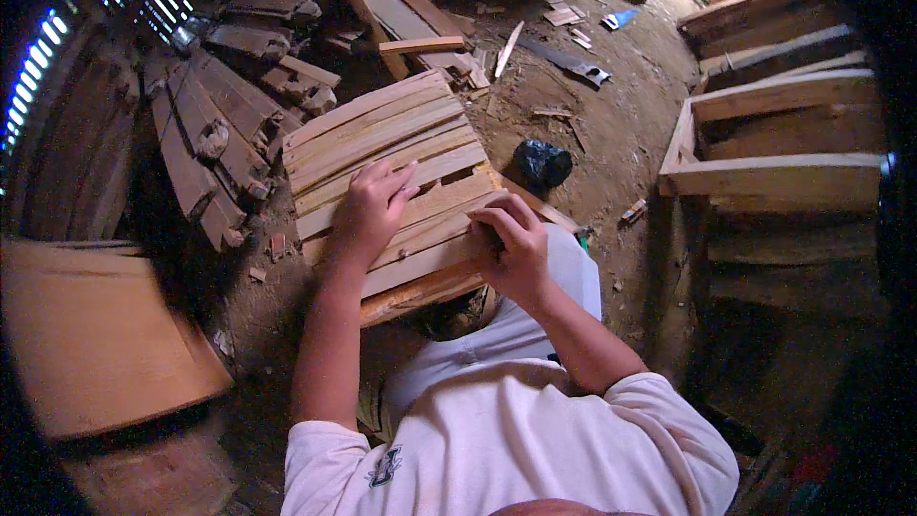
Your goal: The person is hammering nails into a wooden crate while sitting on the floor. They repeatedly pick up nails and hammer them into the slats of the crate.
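Resting across the person's lap, the slat panel (387,167) tilts away toward the dirt floor (611,134), likely so its face stays within easy reach. The left hand (371,208) lies flat on the middle slats, fingers spread and open, seemingly pressing the panel steady. The right hand (511,247) curls over the near right edge, its grip closed around something too small to make out. Just past the panel sits a black lump (543,162). A stack of similar panels (215,148) lies left, and a wooden frame (778,139) stands right.
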Demonstrator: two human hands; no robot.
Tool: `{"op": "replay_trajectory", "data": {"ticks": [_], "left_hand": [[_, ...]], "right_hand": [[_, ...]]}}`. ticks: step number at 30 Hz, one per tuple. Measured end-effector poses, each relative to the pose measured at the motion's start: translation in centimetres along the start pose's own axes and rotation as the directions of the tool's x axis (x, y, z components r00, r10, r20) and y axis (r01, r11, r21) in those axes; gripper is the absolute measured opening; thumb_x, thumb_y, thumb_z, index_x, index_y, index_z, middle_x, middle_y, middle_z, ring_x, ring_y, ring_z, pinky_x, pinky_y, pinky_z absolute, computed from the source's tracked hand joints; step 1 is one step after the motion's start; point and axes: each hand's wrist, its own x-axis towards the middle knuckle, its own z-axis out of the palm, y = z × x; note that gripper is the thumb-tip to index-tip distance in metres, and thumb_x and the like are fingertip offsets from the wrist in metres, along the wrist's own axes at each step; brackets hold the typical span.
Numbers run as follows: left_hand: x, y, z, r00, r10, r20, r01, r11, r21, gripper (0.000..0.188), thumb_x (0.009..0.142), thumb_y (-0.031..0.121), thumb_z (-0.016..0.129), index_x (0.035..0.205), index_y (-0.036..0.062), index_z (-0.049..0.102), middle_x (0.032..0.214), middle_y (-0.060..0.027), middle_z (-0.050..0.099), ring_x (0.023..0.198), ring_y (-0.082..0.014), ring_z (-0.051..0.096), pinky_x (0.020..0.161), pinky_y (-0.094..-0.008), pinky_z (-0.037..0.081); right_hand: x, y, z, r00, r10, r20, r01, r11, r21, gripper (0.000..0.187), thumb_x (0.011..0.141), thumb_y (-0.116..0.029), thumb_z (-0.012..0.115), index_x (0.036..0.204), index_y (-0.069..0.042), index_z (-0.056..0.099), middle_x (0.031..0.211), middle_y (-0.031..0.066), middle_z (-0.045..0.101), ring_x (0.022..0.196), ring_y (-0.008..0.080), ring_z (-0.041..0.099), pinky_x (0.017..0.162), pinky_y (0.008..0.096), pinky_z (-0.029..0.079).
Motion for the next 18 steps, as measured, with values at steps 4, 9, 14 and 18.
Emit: {"op": "replay_trajectory", "data": {"ticks": [4, 9, 14, 18], "left_hand": [[0.3, 1.1, -0.5, 0.995, -0.076, 0.059, 0.075, 0.997, 0.014, 0.034, 0.087, 0.011, 0.078, 0.121, 0.0054, 0.076, 0.092, -0.0164, 0.065, 0.086, -0.0341, 0.062, 0.078, -0.0442, 0.052], [0.3, 0.9, -0.3, 0.997, -0.064, 0.040, 0.064, 0.998, 0.012, 0.034, 0.089, 0.011, 0.077, 0.122, 0.0060, 0.076, 0.089, -0.0158, 0.063, 0.086, -0.0319, 0.061, 0.077, -0.0431, 0.051], [0.1, 1.0, -0.7, 0.996, -0.071, 0.062, 0.071, 0.997, 0.014, 0.033, 0.090, 0.012, 0.077, 0.122, 0.0058, 0.076, 0.088, -0.0159, 0.062, 0.084, -0.0315, 0.060, 0.077, -0.0426, 0.051], [0.0, 1.1, -0.7, 0.998, -0.064, 0.025, 0.063, 0.998, 0.028, 0.034, 0.090, 0.013, 0.077, 0.123, 0.0060, 0.076, 0.086, -0.0155, 0.060, 0.082, -0.0310, 0.059, 0.075, -0.0430, 0.050]], "right_hand": [[-0.1, 0.3, -0.2, 1.000, 0.010, 0.025, -0.010, 1.000, -0.004, 0.042, 0.064, -0.003, 0.079, 0.105, -0.003, 0.068, 0.099, 0.0151, 0.064, 0.091, 0.0361, 0.068, 0.080, 0.0404, 0.057], [-0.2, 0.3, -0.3, 0.999, 0.033, 0.030, -0.033, 0.999, 0.009, 0.047, 0.060, -0.003, 0.078, 0.105, -0.003, 0.068, 0.101, 0.0153, 0.064, 0.094, 0.0365, 0.067, 0.083, 0.0405, 0.057], [2.0, -1.2, -2.8, 0.984, 0.179, 0.012, -0.178, 0.960, 0.215, 0.022, 0.078, 0.012, 0.070, 0.095, -0.001, 0.075, 0.097, 0.0126, 0.070, 0.094, 0.0251, 0.070, 0.080, 0.0337, 0.056], [6.4, 1.6, -4.9, 0.973, 0.216, 0.084, -0.226, 0.965, 0.131, 0.018, 0.083, 0.015, 0.068, 0.093, 0.001, 0.075, 0.102, 0.0116, 0.069, 0.095, 0.0215, 0.072, 0.084, 0.0314, 0.057]]}}
